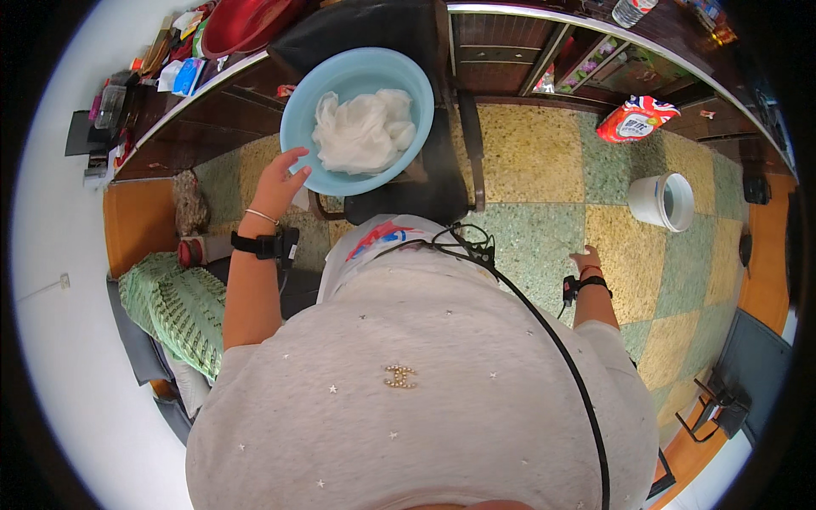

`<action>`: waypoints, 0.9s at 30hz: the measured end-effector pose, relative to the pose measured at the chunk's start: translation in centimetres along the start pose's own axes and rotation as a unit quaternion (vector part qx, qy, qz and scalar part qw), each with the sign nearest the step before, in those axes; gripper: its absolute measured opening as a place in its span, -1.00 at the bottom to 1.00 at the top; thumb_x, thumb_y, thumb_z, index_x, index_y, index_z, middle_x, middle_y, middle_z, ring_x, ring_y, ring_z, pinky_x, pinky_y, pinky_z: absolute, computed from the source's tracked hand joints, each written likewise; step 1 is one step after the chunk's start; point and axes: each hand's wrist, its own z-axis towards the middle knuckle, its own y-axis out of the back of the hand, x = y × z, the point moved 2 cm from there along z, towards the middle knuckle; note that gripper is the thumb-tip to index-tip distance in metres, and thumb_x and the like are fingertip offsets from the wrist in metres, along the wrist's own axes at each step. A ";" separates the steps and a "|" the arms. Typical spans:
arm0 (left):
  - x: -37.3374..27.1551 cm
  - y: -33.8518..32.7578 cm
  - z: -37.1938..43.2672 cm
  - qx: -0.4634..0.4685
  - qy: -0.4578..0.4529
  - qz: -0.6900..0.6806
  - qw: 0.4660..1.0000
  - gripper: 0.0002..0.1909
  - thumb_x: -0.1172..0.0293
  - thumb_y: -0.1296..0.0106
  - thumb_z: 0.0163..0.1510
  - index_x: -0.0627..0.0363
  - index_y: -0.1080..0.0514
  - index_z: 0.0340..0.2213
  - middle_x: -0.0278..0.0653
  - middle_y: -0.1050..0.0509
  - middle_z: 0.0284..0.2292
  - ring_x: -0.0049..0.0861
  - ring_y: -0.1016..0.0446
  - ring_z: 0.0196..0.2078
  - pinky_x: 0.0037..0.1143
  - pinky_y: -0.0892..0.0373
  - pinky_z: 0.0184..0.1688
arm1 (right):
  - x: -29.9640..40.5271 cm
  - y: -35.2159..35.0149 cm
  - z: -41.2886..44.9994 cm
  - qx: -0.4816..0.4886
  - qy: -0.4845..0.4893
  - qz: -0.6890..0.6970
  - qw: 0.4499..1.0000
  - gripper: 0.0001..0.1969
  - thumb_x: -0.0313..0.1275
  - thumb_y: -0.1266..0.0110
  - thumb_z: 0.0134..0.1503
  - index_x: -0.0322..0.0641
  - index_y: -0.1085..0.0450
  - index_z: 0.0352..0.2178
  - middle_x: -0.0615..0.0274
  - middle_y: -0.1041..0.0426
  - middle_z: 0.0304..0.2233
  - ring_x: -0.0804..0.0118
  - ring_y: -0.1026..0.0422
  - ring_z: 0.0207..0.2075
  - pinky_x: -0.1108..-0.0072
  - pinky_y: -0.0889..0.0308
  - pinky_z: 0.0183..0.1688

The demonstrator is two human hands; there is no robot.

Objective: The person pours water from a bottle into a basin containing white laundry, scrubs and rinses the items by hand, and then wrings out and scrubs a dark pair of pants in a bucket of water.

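Observation:
A light blue plastic basin (357,64) stands on a black chair (408,207) in front of me. Crumpled whitish, translucent material (366,131), either thin cloth or plastic film, lies inside it. At the basin's near left rim is my left hand (280,182), thumb and fingers apart, holding nothing; whether it touches the rim I cannot tell. My right hand (586,257) hangs low at my side above the tiled floor, away from the basin. Nothing shows in it, but its fingers are partly turned from view.
A white bucket (660,201) and a red detergent bag (637,119) stand on the floor to the right. A dark cabinet (503,54) runs along the back. At the left are a red basin (245,29) and a green patterned cloth (172,306). A black cable (554,338) crosses my shirt.

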 end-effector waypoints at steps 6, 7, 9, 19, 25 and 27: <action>0.5 1.6 -3.8 -0.033 0.030 -0.070 0.997 -0.58 0.42 -0.11 0.19 0.19 -0.39 0.07 -0.23 -0.46 0.04 -0.47 -0.40 0.09 -0.44 -0.32 0.10 | 2.5 1.0 -0.7 0.004 -0.041 0.021 0.999 -0.19 -0.26 -0.40 -0.03 -0.15 -0.20 0.23 -0.12 -0.29 0.20 -0.15 -0.34 0.15 0.07 -0.37 0.14; 0.6 1.8 -4.2 -0.051 0.013 -0.067 0.996 -0.60 0.42 -0.11 0.18 0.18 -0.40 0.05 -0.25 -0.48 0.00 -0.49 -0.42 0.05 -0.46 -0.33 0.07 | 2.4 0.7 -0.7 0.004 -0.040 0.020 0.999 -0.19 -0.26 -0.40 -0.03 -0.15 -0.20 0.23 -0.12 -0.29 0.20 -0.15 -0.34 0.15 0.07 -0.37 0.14; 0.8 2.4 -4.7 -0.051 0.034 -0.068 0.996 -0.60 0.42 -0.11 0.19 0.19 -0.40 0.05 -0.25 -0.48 0.00 -0.50 -0.41 0.05 -0.47 -0.33 0.08 | 2.4 -0.1 -0.4 0.009 -0.033 0.015 0.999 -0.22 -0.27 -0.38 0.00 -0.08 -0.19 0.22 -0.14 -0.32 0.17 -0.17 -0.37 0.12 0.06 -0.43 0.07; 0.2 1.8 -4.7 -0.067 0.018 -0.080 0.994 -0.57 0.45 -0.14 0.12 0.16 -0.42 0.04 -0.22 -0.48 0.01 -0.40 -0.41 0.08 -0.40 -0.30 0.14 | -0.4 0.8 -2.7 -0.026 -0.050 0.013 0.998 -0.12 -0.26 -0.48 -0.16 -0.22 -0.23 0.19 -0.14 -0.39 0.10 -0.09 -0.37 0.14 0.19 -0.36 0.14; 0.6 1.6 -4.1 -0.073 0.007 -0.074 0.995 -0.56 0.47 -0.14 0.12 0.15 -0.40 0.05 -0.23 -0.47 0.01 -0.39 -0.41 0.08 -0.39 -0.30 0.13 | 0.0 4.6 -4.3 -0.048 -0.045 0.041 0.997 -0.18 -0.26 -0.43 -0.08 -0.19 -0.23 0.19 -0.12 -0.35 0.14 -0.10 -0.36 0.14 0.15 -0.38 0.13; 1.8 1.6 -3.6 -0.063 -0.019 -0.120 0.991 -0.55 0.47 -0.14 0.12 0.16 -0.39 0.06 -0.23 -0.46 0.02 -0.35 -0.41 0.09 -0.40 -0.31 0.12 | 0.6 5.1 -5.1 -0.069 -0.056 0.060 0.994 -0.19 -0.27 -0.42 -0.07 -0.18 -0.22 0.20 -0.13 -0.32 0.16 -0.12 -0.35 0.14 0.14 -0.38 0.13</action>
